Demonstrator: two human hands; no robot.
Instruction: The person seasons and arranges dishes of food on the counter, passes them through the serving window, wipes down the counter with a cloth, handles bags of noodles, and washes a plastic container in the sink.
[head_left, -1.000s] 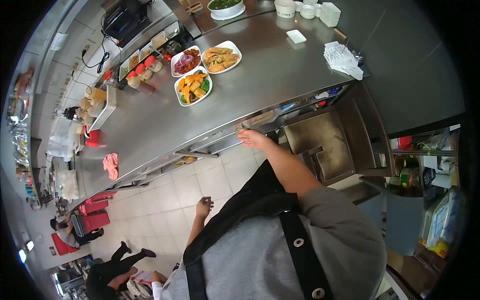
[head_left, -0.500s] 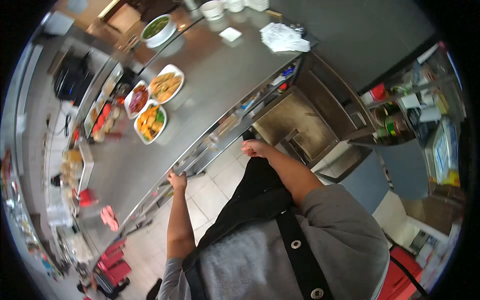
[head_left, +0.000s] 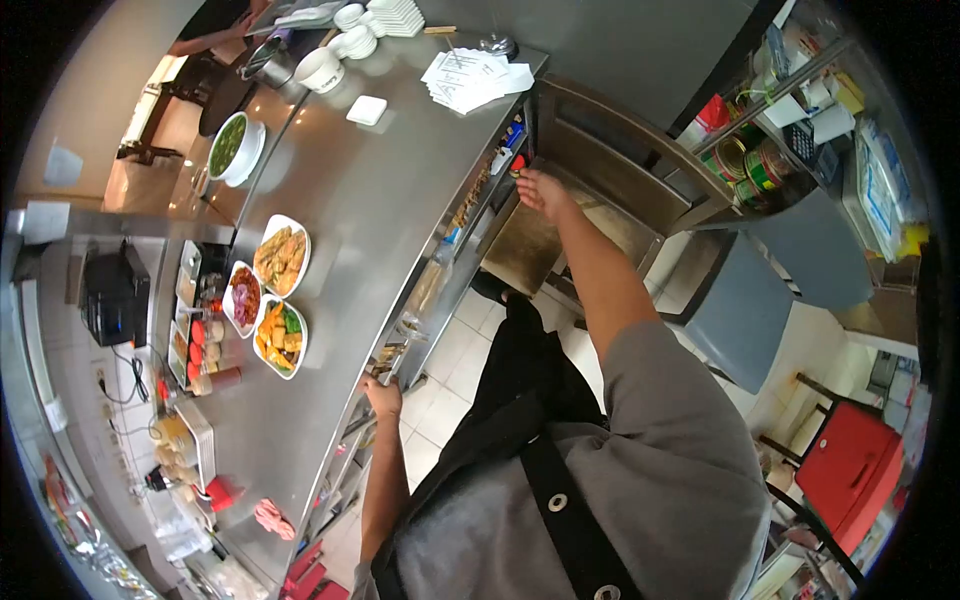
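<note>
Standing beside counter (head_left: 350, 190): brown chair (head_left: 625, 225)

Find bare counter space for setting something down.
The counter is bare between the vegetable dish and pink cloth, and between the fried-food dish and small white plate. It's crowded by the red-capped bottles and stacked dishes.

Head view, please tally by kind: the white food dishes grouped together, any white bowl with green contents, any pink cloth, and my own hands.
Food dishes: 3
Bowl: 1
Cloth: 1
Hands, left hand and right hand: 2
Total: 7
</note>
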